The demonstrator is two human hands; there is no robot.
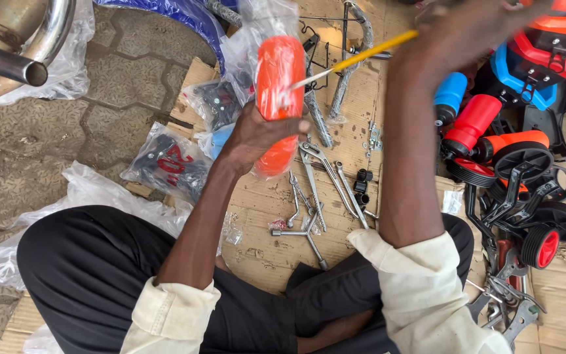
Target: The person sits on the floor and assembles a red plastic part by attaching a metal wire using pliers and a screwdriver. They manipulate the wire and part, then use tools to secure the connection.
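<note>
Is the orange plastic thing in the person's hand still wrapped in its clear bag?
Wrapped. Shiny clear plastic covers the orange plastic cylinder, bunching above and below the left hand gripping it.

Two hands show: the left (pixel 257 134) and the right (pixel 456 39). One orange cylinder (pixel 278 78) and one yellow rod (pixel 361 58) are held. Two black wheels with red hubs (pixel 545 246) lie by one blue bottle (pixel 451 95).

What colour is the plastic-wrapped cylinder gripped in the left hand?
Bright orange: the plastic-wrapped cylinder in the left hand, seen best in the head view.
</note>
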